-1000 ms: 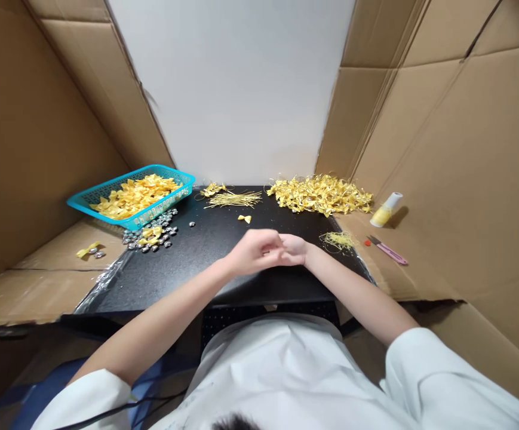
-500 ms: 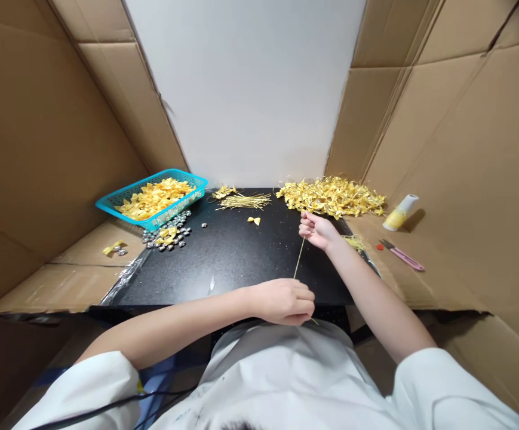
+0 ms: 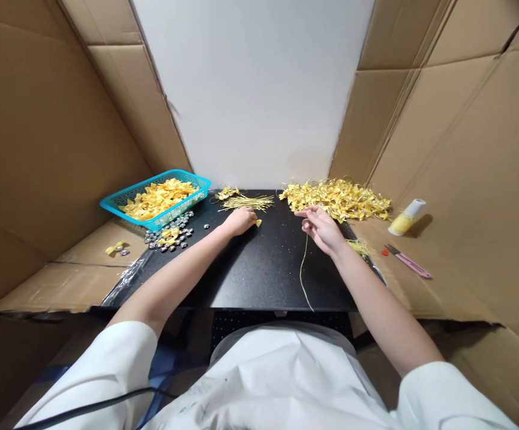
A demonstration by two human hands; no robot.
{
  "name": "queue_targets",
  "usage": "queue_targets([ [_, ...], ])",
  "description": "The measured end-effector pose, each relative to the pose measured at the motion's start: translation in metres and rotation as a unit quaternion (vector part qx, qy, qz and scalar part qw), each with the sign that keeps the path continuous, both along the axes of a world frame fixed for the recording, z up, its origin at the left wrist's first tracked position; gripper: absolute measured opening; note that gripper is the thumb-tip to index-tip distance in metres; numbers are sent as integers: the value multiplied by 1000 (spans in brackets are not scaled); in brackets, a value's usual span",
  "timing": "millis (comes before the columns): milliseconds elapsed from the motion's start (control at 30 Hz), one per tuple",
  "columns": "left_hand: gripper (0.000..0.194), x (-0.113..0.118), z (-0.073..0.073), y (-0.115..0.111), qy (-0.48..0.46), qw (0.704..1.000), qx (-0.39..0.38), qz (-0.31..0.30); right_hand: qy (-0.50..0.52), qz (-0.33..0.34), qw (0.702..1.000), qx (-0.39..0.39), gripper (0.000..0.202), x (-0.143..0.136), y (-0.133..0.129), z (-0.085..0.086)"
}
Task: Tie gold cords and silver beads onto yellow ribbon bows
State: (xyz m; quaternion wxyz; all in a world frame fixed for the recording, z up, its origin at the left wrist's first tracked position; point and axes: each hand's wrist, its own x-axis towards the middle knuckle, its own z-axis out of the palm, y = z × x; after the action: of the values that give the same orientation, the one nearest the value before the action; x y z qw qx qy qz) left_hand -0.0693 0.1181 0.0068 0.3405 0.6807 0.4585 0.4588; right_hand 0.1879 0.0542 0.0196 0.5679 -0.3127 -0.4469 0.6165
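Observation:
My left hand (image 3: 240, 221) is at the middle of the black table (image 3: 241, 275), its fingers closed on a small yellow ribbon bow (image 3: 258, 223). Only one end of the bow shows past my fingertips. To the right, my right hand (image 3: 324, 232) pinches the upper end of a thin yellow cord (image 3: 301, 275), with the index finger stretched out to the left. The cord hangs in a loose curve down toward the table's near edge. Just beyond my left hand lies a bundle of straight gold cords (image 3: 252, 203).
A turquoise basket (image 3: 154, 223) of yellow bows stands at the left, with silvery beads (image 3: 184, 233) in front. A heap of corded bows (image 3: 344, 200) lies at the back right. Pink-handled snips (image 3: 409, 263) and a thread spool (image 3: 407, 217) are on the right cardboard. Cardboard walls flank the table.
My left hand has let go of the cord's lower end and moved forward and left to the bow. The cord, taut before, now hangs slack from my right hand.

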Motion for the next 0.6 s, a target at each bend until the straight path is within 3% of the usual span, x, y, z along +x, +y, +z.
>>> queue_targets([
  [167,16,5,-5,-14,43,999,-2,-21,-46,-31,998,-23,32,-3,0,-2],
  [233,10,16,-7,-31,22,1000,-14,-13,-77,-45,996,-11,31,-4,-3,-3],
  [267,14,22,-8,-42,-36,998,-57,-19,-99,-48,994,6,29,-5,-7,-4],
  [400,30,49,-7,-91,-272,929,-239,-80,-200,-33,971,126,24,-12,-32,-8],
  [500,31,59,-6,-115,-355,884,-283,-114,-251,-10,949,191,21,-16,-52,-13],
  [600,26,60,-7,-123,-402,853,-304,-135,-287,-18,930,231,21,-16,-63,-18],
])
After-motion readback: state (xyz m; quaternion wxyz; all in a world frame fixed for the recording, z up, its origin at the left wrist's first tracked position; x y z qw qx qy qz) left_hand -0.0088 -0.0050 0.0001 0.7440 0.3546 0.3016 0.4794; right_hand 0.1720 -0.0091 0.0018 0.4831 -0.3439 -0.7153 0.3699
